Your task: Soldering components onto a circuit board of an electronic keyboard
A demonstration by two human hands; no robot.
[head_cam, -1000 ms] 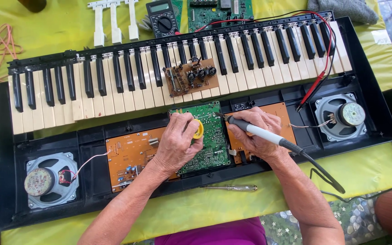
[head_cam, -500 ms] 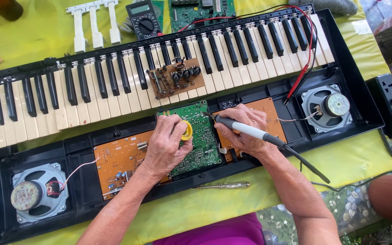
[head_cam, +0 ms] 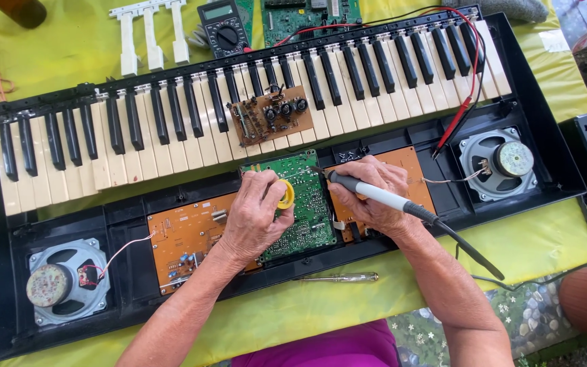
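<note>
- The opened keyboard (head_cam: 137,129) is the biggest thing before you. It lies across the yellow-green cloth (head_cam: 321,309), and its row of keys runs from 9 o'clock to 2 o'clock, a little tilted.
- Two round speakers sit in the black case: the left speaker (head_cam: 62,282) at 8 o'clock and the right speaker (head_cam: 501,163) at 3 o'clock, well apart.
- The orange board (head_cam: 185,238) lies in the case at 7 o'clock from the centre. Your left forearm crosses over a part of it.
- The green circuit board (head_cam: 310,204) is in the middle of the case, between your two hands and touched by both.
- A small brown board (head_cam: 270,114) rests on the keys at 12 o'clock from the green one.
- Your left hand (head_cam: 253,217) rests on the left edge of the green circuit board. Its fingers are curled and they pinch a small yellow spool (head_cam: 285,195).
- Your right hand (head_cam: 368,197) is closed around the soldering iron (head_cam: 375,194). The handle points to 4 o'clock and the tip touches the top of the green circuit board, just beside the spool.
- A black multimeter (head_cam: 224,27) lies at 12 o'clock behind the keys.
- A thin screwdriver (head_cam: 338,277) lies on the cloth at 6 o'clock, near the case edge.
</note>
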